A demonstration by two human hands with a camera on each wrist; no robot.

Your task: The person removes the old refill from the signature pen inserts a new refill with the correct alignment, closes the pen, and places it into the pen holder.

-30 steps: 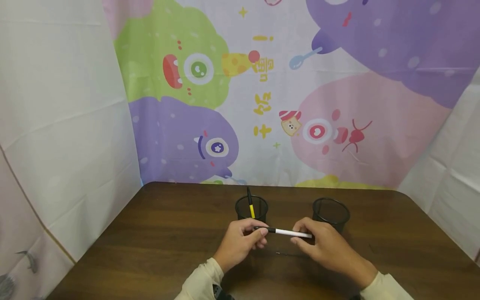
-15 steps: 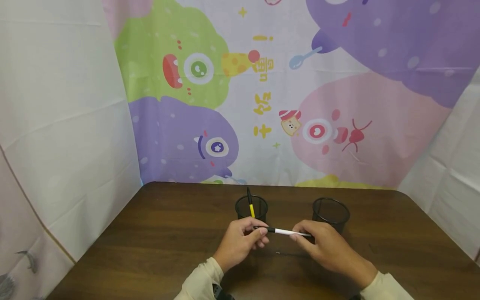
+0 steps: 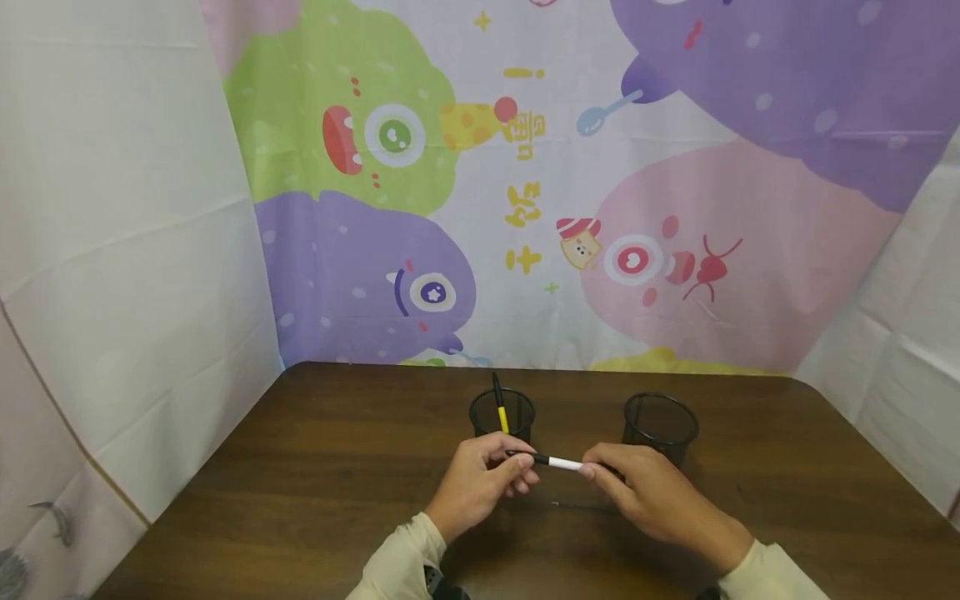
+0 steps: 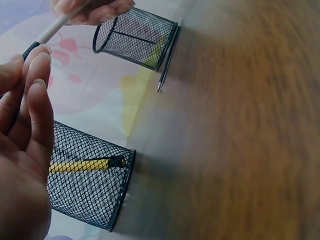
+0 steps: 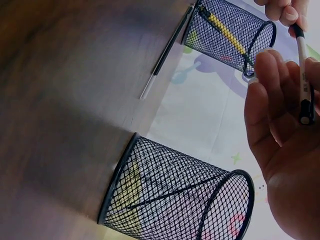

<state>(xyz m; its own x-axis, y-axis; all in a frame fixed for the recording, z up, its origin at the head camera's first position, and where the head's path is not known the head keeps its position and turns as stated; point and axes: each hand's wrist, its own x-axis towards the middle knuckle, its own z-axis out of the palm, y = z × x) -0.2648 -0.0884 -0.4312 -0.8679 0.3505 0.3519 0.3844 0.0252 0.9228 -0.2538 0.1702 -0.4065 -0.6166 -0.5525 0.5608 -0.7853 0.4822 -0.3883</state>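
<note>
A pen with a white barrel (image 3: 564,463) and black ends lies level between both hands. My left hand (image 3: 480,479) pinches its black front section between thumb and fingers. The right hand (image 3: 648,487) grips the other end, thumb and forefinger on the barrel; in the right wrist view the pen's dark end cap (image 5: 306,114) shows by the palm. A thin pen refill (image 5: 162,60), dark with a clear end and a metal tip, lies on the table beneath the hands. Behind the left hand, a black mesh pen holder (image 3: 480,421) contains a yellow and black pen (image 3: 501,404).
Another black mesh pen holder (image 3: 660,417) stands behind the right hand; a thin dark line shows through its mesh, and I cannot tell whether it is a seam or a stick. The brown wooden table (image 3: 315,450) ends at a printed curtain (image 3: 525,325).
The right thumb and forefinger have shifted slightly left along the pen, so less of the white barrel shows. The left hand keeps its pinch.
</note>
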